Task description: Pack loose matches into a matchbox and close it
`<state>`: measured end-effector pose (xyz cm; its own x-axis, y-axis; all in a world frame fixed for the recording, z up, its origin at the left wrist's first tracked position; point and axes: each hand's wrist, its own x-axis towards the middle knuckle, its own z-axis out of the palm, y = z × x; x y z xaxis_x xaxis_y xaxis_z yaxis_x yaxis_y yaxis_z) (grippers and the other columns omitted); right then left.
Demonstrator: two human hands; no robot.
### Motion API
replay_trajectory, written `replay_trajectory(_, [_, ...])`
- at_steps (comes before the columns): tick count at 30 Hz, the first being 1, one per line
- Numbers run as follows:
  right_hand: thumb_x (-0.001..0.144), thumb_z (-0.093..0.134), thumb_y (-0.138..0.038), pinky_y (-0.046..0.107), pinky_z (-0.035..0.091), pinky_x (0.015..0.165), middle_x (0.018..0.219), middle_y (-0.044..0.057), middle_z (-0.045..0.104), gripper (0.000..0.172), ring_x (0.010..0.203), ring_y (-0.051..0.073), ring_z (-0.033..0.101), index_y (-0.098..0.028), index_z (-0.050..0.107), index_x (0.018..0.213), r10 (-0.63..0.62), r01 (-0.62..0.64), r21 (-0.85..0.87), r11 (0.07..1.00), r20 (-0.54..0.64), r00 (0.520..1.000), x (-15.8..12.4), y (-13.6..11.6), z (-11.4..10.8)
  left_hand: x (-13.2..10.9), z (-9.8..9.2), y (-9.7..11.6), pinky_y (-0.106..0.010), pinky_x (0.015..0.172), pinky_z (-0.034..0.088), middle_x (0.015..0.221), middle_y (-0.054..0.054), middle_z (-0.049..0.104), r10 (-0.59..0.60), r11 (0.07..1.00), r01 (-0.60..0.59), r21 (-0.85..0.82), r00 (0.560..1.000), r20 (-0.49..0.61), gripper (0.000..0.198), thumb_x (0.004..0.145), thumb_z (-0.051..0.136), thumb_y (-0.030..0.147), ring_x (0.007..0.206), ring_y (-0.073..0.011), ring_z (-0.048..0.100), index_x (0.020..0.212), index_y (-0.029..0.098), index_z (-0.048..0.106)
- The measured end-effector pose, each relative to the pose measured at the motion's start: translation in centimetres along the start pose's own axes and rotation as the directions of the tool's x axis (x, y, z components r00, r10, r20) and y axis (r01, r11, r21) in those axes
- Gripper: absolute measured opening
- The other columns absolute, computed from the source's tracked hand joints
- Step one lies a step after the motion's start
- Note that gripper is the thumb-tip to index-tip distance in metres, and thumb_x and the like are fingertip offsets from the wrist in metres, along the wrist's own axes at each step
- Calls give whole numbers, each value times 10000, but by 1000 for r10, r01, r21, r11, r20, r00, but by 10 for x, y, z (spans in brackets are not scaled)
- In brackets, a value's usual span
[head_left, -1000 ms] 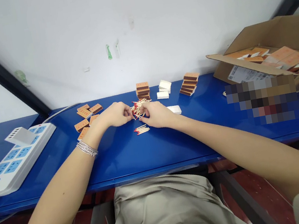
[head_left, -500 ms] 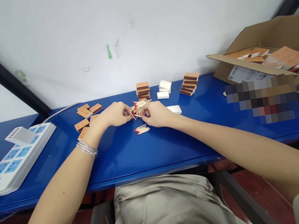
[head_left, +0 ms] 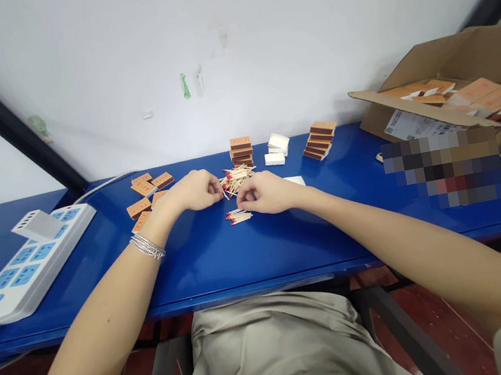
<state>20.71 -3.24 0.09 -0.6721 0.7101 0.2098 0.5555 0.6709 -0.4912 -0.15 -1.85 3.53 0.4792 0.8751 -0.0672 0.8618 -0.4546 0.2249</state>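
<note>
A loose heap of red-tipped matches (head_left: 239, 176) lies on the blue table between my hands. My left hand (head_left: 201, 190) is at the heap's left edge, its thumb and forefinger pinched, with a match (head_left: 226, 195) at the fingertips. My right hand (head_left: 268, 192) is curled in a pinch in front of the heap, fingertips just above a small, roughly aligned bundle of matches (head_left: 239, 216). Whatever its fingers hold is too small to make out. Behind my right hand, a white matchbox tray (head_left: 296, 180) is partly hidden.
Stacked matchboxes (head_left: 241, 151) stand behind the heap, near white trays (head_left: 278, 144) and a leaning matchbox stack (head_left: 320, 140). More matchboxes (head_left: 139, 208) lie left, beside a power strip (head_left: 26, 266). An open cardboard box (head_left: 418, 122) holds matchbox parts at right.
My right hand has moved from the heap toward me, to the small bundle. My left hand stays at the heap's left edge. The view has shifted slightly.
</note>
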Motion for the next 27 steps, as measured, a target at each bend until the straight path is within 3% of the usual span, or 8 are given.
replay_trajectory(5, [778, 600, -204, 244, 392, 634, 673, 7, 678, 166, 619, 119, 566, -171, 752, 836, 52, -60, -38, 997, -185, 981, 6, 7, 10, -2, -1, 2, -250, 607, 420, 752, -21, 721, -9, 1000, 9, 0, 1000, -13, 195, 697, 590, 234, 645, -136, 604, 807, 184, 743])
replay_trajectory(13, [764, 572, -178, 268, 366, 607, 714, 23, 697, 147, 609, 140, 556, -188, 719, 768, 189, -211, -99, 973, -194, 963, 13, 3, 20, -1, -1, 1, -253, 618, 428, 779, -26, 730, -13, 1000, 13, 28, 1000, -8, 215, 704, 594, 233, 656, -144, 613, 844, 185, 750])
replay_trajectory(17, [748, 587, -168, 245, 386, 621, 678, 12, 678, 128, 606, 121, 557, -169, 715, 752, 123, -132, -39, 990, -186, 975, 8, 0, 13, -2, -3, 2, -270, 625, 429, 767, -25, 720, -45, 998, 45, 42, 999, -19, 197, 703, 594, 228, 670, -161, 617, 826, 188, 743])
replay_trajectory(20, [726, 608, -167, 226, 389, 608, 643, -12, 651, 114, 578, 101, 540, -166, 720, 749, 25, -24, 15, 1000, -69, 997, 3, -4, 5, -3, -4, 3, -275, 624, 421, 768, -23, 717, -51, 997, 53, 51, 998, -26, 191, 704, 584, 225, 677, -166, 614, 816, 193, 736])
replay_trajectory(23, [717, 609, -164, 220, 381, 582, 620, -24, 631, 133, 550, 91, 517, -171, 731, 769, 3, -4, 39, 999, 43, 999, -1, -7, 2, -1, -3, 1, -272, 619, 413, 787, -27, 720, -55, 997, 58, 51, 997, -54, 188, 705, 587, 229, 672, -162, 607, 828, 189, 723])
replay_trajectory(27, [723, 590, -170, 229, 396, 616, 667, -13, 662, 160, 577, 96, 532, -176, 737, 786, -6, 6, 44, 999, -5, 1000, 0, -3, 4, 3, 3, -4, -258, 613, 395, 783, -18, 710, 10, 1000, -9, 8, 995, -104, 263, 686, 610, 215, 648, -146, 588, 936, 184, 686])
